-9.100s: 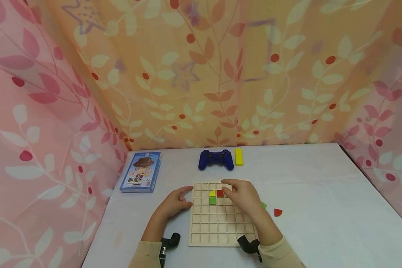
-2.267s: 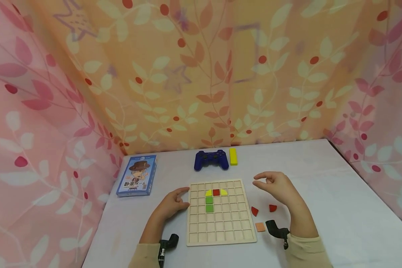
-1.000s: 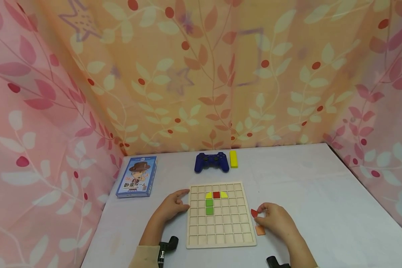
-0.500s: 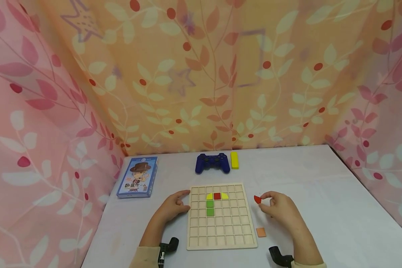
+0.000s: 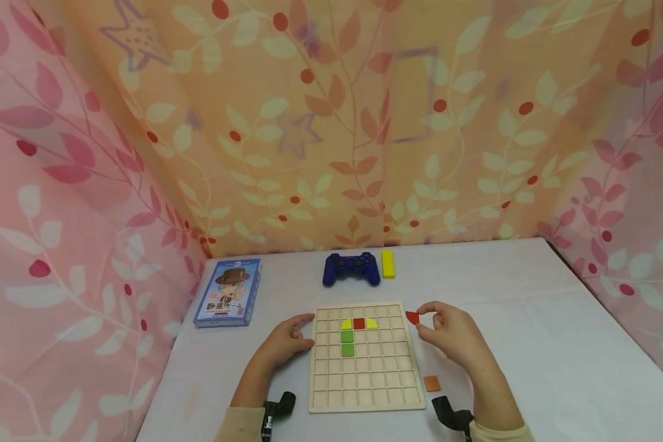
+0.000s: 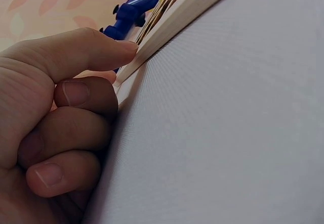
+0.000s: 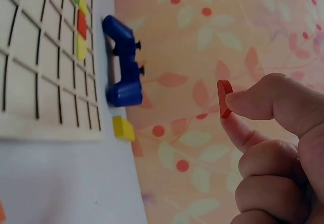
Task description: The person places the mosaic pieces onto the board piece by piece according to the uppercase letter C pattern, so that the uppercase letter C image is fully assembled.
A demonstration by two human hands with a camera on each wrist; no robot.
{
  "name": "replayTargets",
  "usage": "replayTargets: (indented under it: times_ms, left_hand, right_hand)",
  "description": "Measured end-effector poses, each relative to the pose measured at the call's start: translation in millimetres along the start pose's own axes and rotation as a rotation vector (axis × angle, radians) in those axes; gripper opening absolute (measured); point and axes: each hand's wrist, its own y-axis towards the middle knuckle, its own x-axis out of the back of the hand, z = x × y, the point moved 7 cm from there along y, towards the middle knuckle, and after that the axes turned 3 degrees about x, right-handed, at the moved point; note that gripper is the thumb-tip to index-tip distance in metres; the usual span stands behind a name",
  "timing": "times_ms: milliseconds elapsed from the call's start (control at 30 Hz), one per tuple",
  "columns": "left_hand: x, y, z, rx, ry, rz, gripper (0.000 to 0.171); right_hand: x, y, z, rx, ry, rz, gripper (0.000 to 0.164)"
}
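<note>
A wooden grid board (image 5: 383, 374) lies on the white table. Set in its upper cells are a red square tile (image 5: 359, 323), two yellow quarter-round tiles (image 5: 371, 323) and two green square tiles (image 5: 347, 350). At the board's left edge rests my left hand (image 5: 284, 341), thumb and index finger spread apart against the rim, the other fingers curled in. Beyond the upper right edge my right hand (image 5: 453, 331) pinches a red quarter-round tile (image 7: 223, 98) between thumb and index finger, raised off the table. An orange square tile (image 5: 432, 383) lies right of the board.
Behind the board sit a blue game controller (image 5: 351, 269) and a yellow block (image 5: 387, 264). A blue card-game box (image 5: 228, 293) lies at the back left. Patterned curtains (image 5: 364, 123) enclose the table at the back and sides.
Yellow and green tiles were added to the board earlier. Two red quarter-round tiles have left the table; one shows in my right hand, which has lifted toward the board. The left hand stays put.
</note>
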Motion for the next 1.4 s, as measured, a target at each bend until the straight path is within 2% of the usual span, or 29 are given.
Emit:
replayTargets:
  times_ms: [300,600,1067,1233,1400]
  left_hand:
    - [1.0,-1.6,-0.7,0.017,-0.016,0.008,0.070]
    - [0.1,-1.4,-4.0,-0.026,0.013,0.003,0.069]
    - [-0.2,-1.4,-4.9,-0.038,0.000,0.013,0.068]
    - [-0.5,-1.3,-5.6,-0.043,0.002,0.013,0.068]
    - [-0.5,-1.1,-5.5,-0.041,0.003,0.012,0.067]
  right_hand:
    - [-8,0,27,0.080,0.038,0.018,0.031]
    - [-25,-6,44,0.116,0.063,0.049,0.028]
    - [-78,-15,69,0.306,-0.030,0.138,0.022]
    - [-97,-16,70,0.339,-0.045,0.186,0.016]
    - [-113,-16,65,0.328,-0.051,0.229,0.016]
